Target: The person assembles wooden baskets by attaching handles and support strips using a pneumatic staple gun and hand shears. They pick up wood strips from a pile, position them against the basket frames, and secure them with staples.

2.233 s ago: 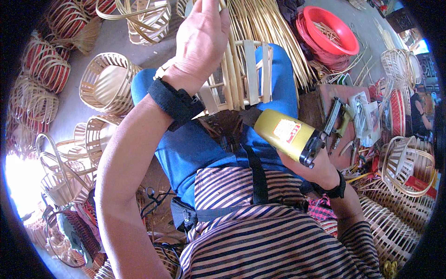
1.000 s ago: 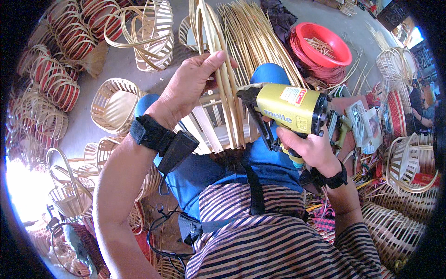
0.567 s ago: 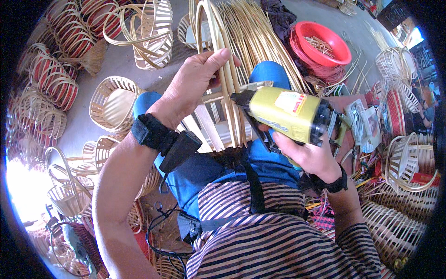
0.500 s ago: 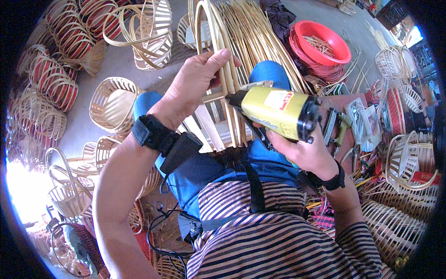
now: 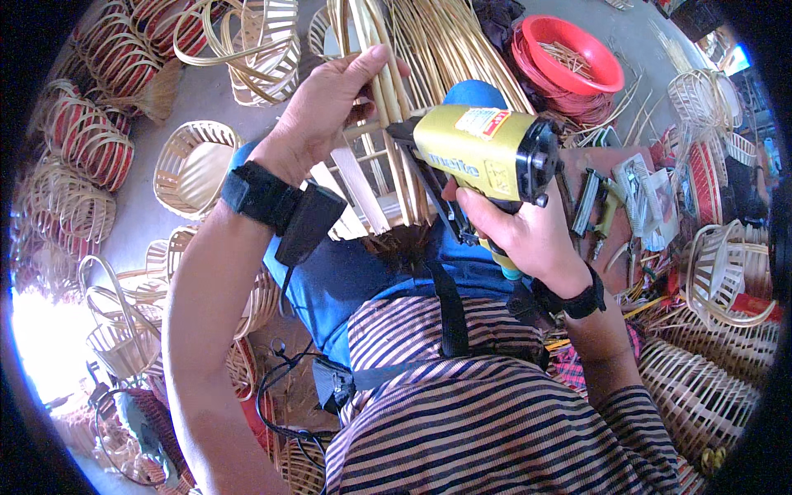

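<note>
My right hand [image 5: 520,231] grips a yellow-green and black staple gun [image 5: 474,148] by its handle. Its black nose rests against, or very close to, the upright strips of a wooden-strip basket [image 5: 363,194] between my knees. My left hand [image 5: 330,99] is closed round the bent strips of the basket's tall handle [image 5: 385,91], thumb on top. The lower part of the basket shows pale flat slats near my lap. Whether the nose touches the wood I cannot tell.
Finished baskets [image 5: 196,169] stand on the floor to the left, with red-banded stacks [image 5: 87,136] beyond. A bundle of long thin strips [image 5: 462,49] lies ahead. At right are a red basin [image 5: 569,54] on coiled red cord and a board [image 5: 590,165] with another tool and staples.
My left hand and the handle have shifted up and slightly left in the view. The staple gun has also moved up and left, staying at the basket's strips.
</note>
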### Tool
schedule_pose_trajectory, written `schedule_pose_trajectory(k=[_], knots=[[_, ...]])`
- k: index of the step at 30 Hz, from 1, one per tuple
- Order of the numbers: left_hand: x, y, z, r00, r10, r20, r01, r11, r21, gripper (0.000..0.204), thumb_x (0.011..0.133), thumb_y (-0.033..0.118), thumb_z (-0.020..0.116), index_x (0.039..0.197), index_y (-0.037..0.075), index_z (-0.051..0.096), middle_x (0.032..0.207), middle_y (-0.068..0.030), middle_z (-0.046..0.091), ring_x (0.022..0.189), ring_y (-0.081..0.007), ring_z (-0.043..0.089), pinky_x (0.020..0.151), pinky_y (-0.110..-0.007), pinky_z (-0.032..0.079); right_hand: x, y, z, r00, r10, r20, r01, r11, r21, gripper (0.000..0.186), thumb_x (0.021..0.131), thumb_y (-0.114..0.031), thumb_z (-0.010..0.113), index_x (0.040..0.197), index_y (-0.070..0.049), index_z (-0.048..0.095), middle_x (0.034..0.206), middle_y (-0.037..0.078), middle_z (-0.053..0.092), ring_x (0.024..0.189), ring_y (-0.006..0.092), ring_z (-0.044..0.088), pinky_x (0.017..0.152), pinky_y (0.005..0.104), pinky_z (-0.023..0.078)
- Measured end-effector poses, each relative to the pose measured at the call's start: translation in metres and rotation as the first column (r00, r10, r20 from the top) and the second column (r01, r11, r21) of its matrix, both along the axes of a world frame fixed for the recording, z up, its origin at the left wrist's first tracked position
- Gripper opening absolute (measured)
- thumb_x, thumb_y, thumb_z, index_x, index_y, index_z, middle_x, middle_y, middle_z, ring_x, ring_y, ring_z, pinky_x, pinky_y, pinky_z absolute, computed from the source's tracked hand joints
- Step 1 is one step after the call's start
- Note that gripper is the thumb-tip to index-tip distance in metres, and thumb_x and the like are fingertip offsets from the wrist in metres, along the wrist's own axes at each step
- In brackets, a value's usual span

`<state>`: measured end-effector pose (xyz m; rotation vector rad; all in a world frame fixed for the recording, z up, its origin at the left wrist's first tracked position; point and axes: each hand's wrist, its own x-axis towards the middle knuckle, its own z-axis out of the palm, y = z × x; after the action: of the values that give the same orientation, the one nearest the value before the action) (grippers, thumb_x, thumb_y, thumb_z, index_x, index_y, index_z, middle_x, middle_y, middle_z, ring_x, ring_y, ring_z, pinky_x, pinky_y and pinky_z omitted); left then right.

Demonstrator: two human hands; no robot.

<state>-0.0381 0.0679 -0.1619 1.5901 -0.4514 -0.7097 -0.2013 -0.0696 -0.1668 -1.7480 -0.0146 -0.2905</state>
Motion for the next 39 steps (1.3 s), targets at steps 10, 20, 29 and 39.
schedule_pose_trajectory(k=[10,20,29,39], knots=[[0.018,0.021,0.013,0.869,0.123,0.48,-0.277,0.924,0.263,0.035,0.084,0.034,0.04,0.102,0.007,0.051,0.079,0.0001,0.053,0.068,-0.0097,0.051,0.067,-0.023,0.043,-0.065,-0.079,-0.03,0.868,-0.238,-0.436,0.286,0.957,0.045,0.024,0.07,-0.005,0.056,0.093,0.0,0.052,0.072,0.004,0.056,0.053,0.0098,0.051,0.049,0.0214,0.041],[0.088,0.026,0.065,-0.089,-0.7,0.709,-0.254,0.704,0.663,0.024,0.074,0.026,0.049,0.088,0.007,0.051,0.08,-0.0023,0.054,0.075,-0.0155,0.052,0.075,-0.03,0.039,-0.205,-0.212,-0.202,0.241,-0.97,-0.016,0.447,0.125,-0.886,0.059,0.066,-0.008,0.057,0.117,0.002,0.028,0.109,0.023,0.035,0.102,0.0353,0.034,0.089,0.0357,0.028],[0.107,0.034,0.1,-0.319,-0.764,0.561,-0.234,0.637,0.734,0.017,0.065,0.019,0.057,0.075,0.008,0.051,0.081,-0.0045,0.055,0.081,-0.0207,0.053,0.083,-0.036,0.035,-0.247,-0.248,-0.248,0.1,-0.99,0.097,0.393,-0.05,-0.918,0.044,0.069,-0.01,0.056,0.105,0.001,0.033,0.094,0.017,0.037,0.086,0.0281,0.036,0.076,0.0321,0.029],[0.059,0.038,0.11,0.163,-0.795,0.584,-0.51,0.439,0.74,0.024,0.071,0.019,0.055,0.094,0.013,0.049,0.075,-0.0094,0.055,0.068,-0.0291,0.055,0.055,-0.037,0.042,-0.125,-0.264,-0.25,0.297,-0.928,-0.223,0.428,0.338,-0.838,0.027,0.073,-0.012,0.055,0.092,-0.001,0.038,0.078,0.01,0.039,0.069,0.0202,0.037,0.062,0.0281,0.03]])
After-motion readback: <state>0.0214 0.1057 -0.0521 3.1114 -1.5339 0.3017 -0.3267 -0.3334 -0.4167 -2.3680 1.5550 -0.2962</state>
